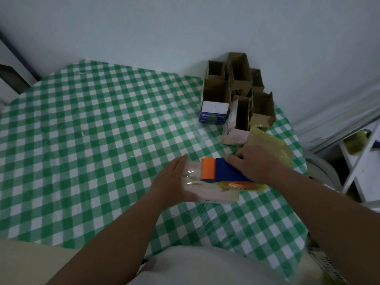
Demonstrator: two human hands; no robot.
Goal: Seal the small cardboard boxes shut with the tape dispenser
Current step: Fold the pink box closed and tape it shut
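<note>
One pink box (213, 194) under flat left hand (174, 179), right hand (257, 161) gripping one tape dispenser (224, 171)

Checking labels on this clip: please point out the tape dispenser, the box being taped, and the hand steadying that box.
tape dispenser (228, 170), head view, on its blue body.
pink box (216, 195), head view, on its near top face.
left hand (174, 179), head view, on the back of the hand.

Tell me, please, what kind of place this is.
Probably a room at home used for packing: a table under a green-and-white checked plastic cloth against a plain pale wall, with open brown cardboard boxes and a white shelf unit beside.
</note>
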